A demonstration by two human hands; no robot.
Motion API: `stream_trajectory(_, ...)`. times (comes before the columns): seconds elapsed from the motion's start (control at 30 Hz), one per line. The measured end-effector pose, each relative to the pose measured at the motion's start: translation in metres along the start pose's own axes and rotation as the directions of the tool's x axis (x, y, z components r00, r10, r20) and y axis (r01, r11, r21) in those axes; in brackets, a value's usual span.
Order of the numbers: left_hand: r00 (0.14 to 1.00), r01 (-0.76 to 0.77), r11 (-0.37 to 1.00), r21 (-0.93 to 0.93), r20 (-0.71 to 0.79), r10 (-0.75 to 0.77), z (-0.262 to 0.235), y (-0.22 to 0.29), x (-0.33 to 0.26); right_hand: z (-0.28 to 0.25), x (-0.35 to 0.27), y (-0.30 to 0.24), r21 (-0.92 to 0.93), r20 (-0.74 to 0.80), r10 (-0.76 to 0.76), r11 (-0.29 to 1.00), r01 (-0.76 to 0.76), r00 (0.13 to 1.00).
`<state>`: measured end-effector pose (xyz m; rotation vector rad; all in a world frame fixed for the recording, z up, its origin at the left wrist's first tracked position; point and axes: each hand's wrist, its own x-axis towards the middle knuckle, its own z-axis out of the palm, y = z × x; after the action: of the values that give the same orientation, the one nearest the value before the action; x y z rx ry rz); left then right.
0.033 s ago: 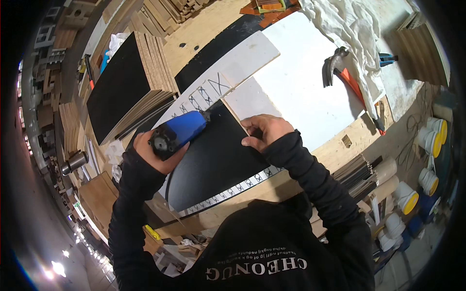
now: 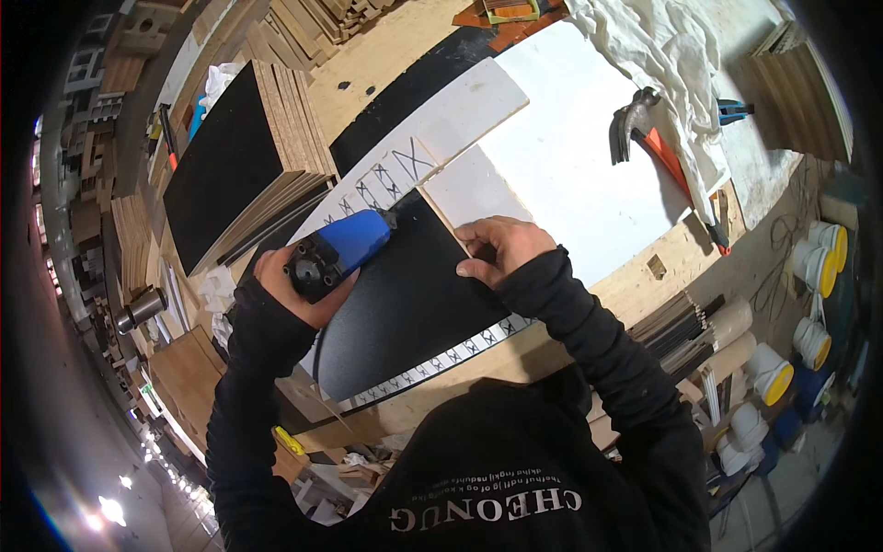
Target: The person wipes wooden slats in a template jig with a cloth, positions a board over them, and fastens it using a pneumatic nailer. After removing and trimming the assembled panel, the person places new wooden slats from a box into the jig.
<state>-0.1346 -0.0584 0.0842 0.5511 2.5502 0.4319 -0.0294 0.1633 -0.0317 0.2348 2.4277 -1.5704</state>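
My left hand (image 2: 280, 287) is wrapped round a blue and black nail gun (image 2: 354, 241), its black end cap tilted toward me. The tool lies over the upper left of a black panel (image 2: 414, 294) with one curved side, its far end close to the panel's top corner. What that end touches is hidden. At the panel's straight right edge, my right hand (image 2: 504, 250) has its fingers curled and its thumb on the black face, gripping the edge. A white board (image 2: 478, 97) with pen-drawn crosses runs just beyond the panel.
A stack of black-faced boards (image 2: 230, 166) stands at the left. On the white sheet (image 2: 570, 156) to the right lies a claw hammer (image 2: 658, 152) beside a crumpled white cloth (image 2: 681, 83). White buckets (image 2: 771, 375) with yellow parts stand on the floor at the right.
The nail gun has tipped slightly in my left hand, and its black end cap has turned a little toward me. My right hand and the panel look unmoved.
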Motion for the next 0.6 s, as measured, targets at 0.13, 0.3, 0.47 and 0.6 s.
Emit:
stream_trajectory(0.13,0.999,-0.021,1.000,-0.023,0.037,0.022,-0.002,0.008,0.006,0.000,0.000,-0.001,-0.017,0.005,0.017,1.000,-0.017,1.000)
stream_trajectory(0.3,0.980,-0.192,0.980,0.041,-0.035,0.194,-0.002,0.016,0.007,-0.002,0.001,-0.001,-0.045,0.025,0.018,0.999,-0.017,1.000)
stream_trajectory(0.47,0.980,-0.193,0.980,0.043,-0.037,0.194,-0.002,0.026,0.016,0.000,0.001,0.003,-0.004,0.004,-0.003,1.000,0.003,1.000)
stream_trajectory(0.6,0.981,-0.194,0.980,0.049,-0.012,0.195,0.001,0.029,0.023,0.000,0.002,0.004,-0.028,0.032,0.012,1.000,-0.012,0.999)
